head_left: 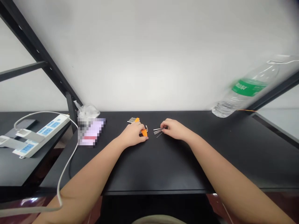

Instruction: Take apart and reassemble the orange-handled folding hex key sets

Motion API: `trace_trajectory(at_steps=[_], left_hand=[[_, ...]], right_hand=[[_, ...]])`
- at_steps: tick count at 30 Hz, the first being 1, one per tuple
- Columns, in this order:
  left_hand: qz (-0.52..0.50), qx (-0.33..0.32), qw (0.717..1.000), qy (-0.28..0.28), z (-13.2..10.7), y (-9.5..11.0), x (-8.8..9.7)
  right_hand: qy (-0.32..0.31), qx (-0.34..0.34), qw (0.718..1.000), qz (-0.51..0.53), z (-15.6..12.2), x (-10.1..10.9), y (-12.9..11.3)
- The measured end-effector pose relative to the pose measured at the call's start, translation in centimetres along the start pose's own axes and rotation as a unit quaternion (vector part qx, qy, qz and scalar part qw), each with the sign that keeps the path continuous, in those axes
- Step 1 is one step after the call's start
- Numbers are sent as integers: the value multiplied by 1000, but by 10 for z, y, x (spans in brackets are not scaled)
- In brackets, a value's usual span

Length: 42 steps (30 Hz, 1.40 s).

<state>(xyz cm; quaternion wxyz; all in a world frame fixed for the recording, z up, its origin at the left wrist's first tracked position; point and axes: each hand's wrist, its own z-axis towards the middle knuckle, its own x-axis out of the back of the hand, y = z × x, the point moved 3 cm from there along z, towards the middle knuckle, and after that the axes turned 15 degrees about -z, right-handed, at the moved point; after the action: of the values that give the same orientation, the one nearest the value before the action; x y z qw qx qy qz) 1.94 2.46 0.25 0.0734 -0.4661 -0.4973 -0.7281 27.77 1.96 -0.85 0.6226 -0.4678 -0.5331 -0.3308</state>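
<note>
Left hand (132, 137) curled over orange hex-key holder (144, 132), gripping it on the black table (163, 161); a few keys (132, 120) stick out behind it; right hand (175, 128) pinches a fan of loose hex keys (158, 131) at fingertips, just right of holder; water bottle (247, 88) far right, power strip (38, 133) left.

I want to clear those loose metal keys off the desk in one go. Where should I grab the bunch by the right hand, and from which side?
Grip the keys at the gathered end under the right hand, where they converge. Come from above on the right: the left ends fan out loosely toward the orange holder, so a pinch there would likely scatter them.
</note>
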Motion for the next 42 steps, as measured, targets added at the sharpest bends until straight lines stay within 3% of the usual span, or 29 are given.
trace_trajectory(at_steps=[19,25,31,42], left_hand=[[5,7,1000,-5,-1,1,0],[25,-5,1000,3,-1,6,1],[32,2,999,10,-2,9,1],[21,2,1000,22,0,8,2]], right_hand=[[-1,11,1000,-11,-1,0,-4],[26,17,999,-30,-6,5,-9],[-29,48,998,2,-11,8,-13],[6,24,999,-37,-9,-2,-21]])
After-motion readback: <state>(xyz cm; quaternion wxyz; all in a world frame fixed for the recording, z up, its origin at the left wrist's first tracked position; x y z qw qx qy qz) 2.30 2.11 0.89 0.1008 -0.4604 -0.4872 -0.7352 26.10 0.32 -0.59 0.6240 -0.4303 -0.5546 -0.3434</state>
